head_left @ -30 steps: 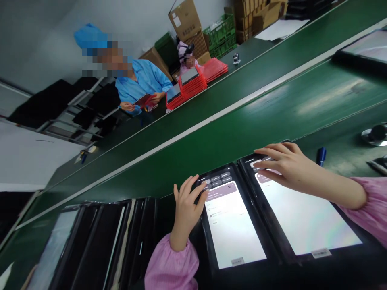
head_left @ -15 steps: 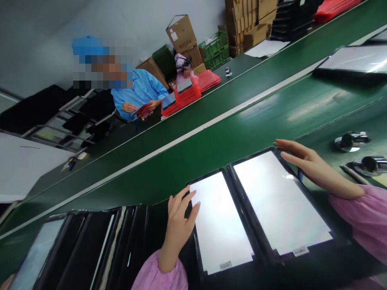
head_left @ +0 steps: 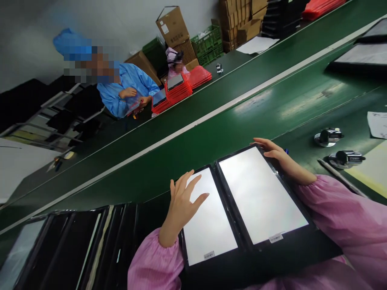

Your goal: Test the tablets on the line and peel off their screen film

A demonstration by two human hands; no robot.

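Note:
Two flat panels with bright white screens and black frames lie side by side before me. Over the upper left part of the left panel (head_left: 211,225) is my left hand (head_left: 181,201), its fingers spread and nothing held. My right hand (head_left: 279,159) rests along the upper right corner of the right panel (head_left: 263,197), fingers stretched out at the edge. Each screen carries a small printed label on its lower border. Whether my right fingertips press on the frame or only lie against it, I cannot tell.
A row of dark panels (head_left: 75,245) leans at the lower left. On the right are two shiny metal fixtures (head_left: 329,136), a pen (head_left: 341,177) and papers. Beyond the green conveyor belt (head_left: 211,137), a person in blue (head_left: 130,84) works beside red sleeves (head_left: 178,90).
My right hand has moved inward onto the right panel's corner from just beside it. My left hand has shifted further over the left panel. The view has turned slightly.

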